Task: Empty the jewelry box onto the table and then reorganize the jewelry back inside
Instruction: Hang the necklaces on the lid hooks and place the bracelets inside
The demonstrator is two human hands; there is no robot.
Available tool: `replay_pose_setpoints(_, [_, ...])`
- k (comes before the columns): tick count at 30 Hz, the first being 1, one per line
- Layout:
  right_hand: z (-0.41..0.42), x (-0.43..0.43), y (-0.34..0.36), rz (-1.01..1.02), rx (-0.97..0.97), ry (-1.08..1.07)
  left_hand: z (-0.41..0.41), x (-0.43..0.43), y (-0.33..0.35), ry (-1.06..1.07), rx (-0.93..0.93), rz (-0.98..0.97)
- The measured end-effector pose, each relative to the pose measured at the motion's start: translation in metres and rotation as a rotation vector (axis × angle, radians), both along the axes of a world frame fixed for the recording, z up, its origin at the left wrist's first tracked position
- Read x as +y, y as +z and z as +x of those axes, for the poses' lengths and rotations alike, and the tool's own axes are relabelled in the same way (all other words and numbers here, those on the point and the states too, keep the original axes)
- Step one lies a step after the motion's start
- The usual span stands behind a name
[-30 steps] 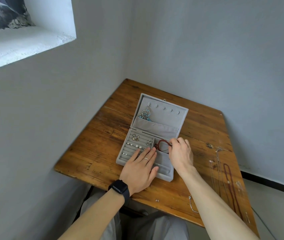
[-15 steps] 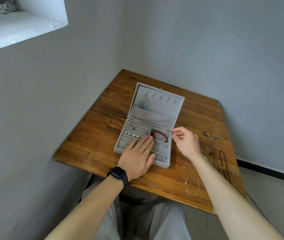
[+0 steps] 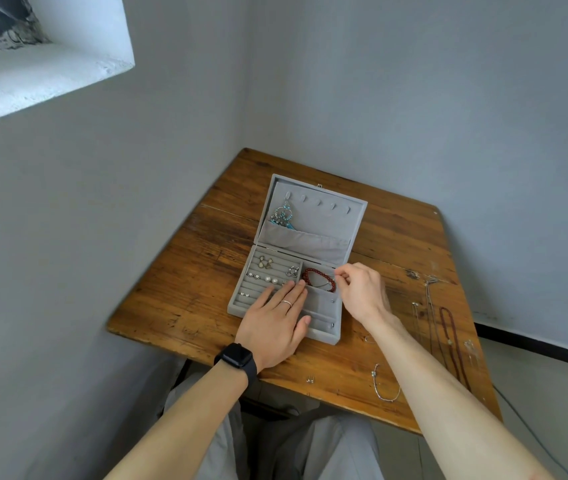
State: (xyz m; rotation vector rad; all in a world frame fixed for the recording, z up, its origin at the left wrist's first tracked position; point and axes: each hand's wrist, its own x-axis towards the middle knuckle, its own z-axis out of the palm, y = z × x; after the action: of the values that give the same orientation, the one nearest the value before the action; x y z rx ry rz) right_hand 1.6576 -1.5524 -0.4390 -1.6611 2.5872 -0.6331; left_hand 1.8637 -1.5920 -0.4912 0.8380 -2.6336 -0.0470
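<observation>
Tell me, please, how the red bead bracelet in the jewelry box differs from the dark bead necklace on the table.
The bracelet is a short, bright red loop inside the jewelry box; the necklace is a long, darker strand stretched out on the table. The bracelet lies beside the right hand, which pinches a thin silver piece; the necklace lies apart from it. Both are strung beads.

**A:** Where is the jewelry box [image 3: 313, 223] sitting?

**B:** Mid-table [image 3: 178, 299], with its lid standing open behind the tray.

**A:** Inside?

**B:** Earrings [image 3: 268, 279] are lying in the left slotted section. A bead bracelet [image 3: 307, 276] is lying in the back right compartment, with the right hand [image 3: 362, 292] pinching at its right end. The left hand [image 3: 272, 323] is resting on the near left part.

**A:** Outside?

**B:** Necklaces [image 3: 450, 341] are lying right of the box. A thin bracelet [image 3: 376, 384] is lying near the front edge.
</observation>
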Motion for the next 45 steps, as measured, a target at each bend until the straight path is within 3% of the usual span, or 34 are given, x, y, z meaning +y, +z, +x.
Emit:
replay_pose_setpoints(3, [0.002, -0.004, 0.001, 0.061, 0.086, 0.053, 0.0, 0.0, 0.001, 0.003, -0.005, 0.008])
replay_pose_setpoints(9, [0.011, 0.027, 0.015, -0.062, -0.252, -0.059, 0.003, 0.0, 0.003, -0.002, -0.04, 0.025])
replay_pose_setpoints(16, [0.032, 0.145, 0.017, -0.204, -0.279, -0.2, 0.006, -0.006, 0.016, -0.055, -0.096, 0.176])
replay_pose_setpoints(24, [0.071, 0.215, -0.03, -0.029, -0.184, -0.189, 0.045, 0.038, 0.022, 0.045, 0.301, 0.224])
replay_pose_setpoints(26, [0.076, 0.217, -0.041, 0.041, -0.192, -0.173, 0.062, 0.048, 0.014, 0.11, 0.328, 0.224])
replay_pose_setpoints(28, [0.081, 0.216, -0.047, 0.045, -0.201, -0.163, 0.075, 0.053, 0.005, 0.191, 0.271, 0.224])
replay_pose_setpoints(32, [0.087, 0.219, -0.064, -0.133, -0.109, -0.141, 0.089, 0.053, -0.015, 0.249, 0.06, 0.189])
replay_pose_setpoints(37, [0.076, 0.224, -0.064, -0.25, 0.004, -0.085, 0.092, 0.055, -0.023, 0.255, -0.001, 0.154])
replay_pose_setpoints(45, [0.063, 0.222, -0.037, -0.094, -0.036, 0.056, 0.092, 0.058, -0.027, 0.261, 0.037, 0.13])
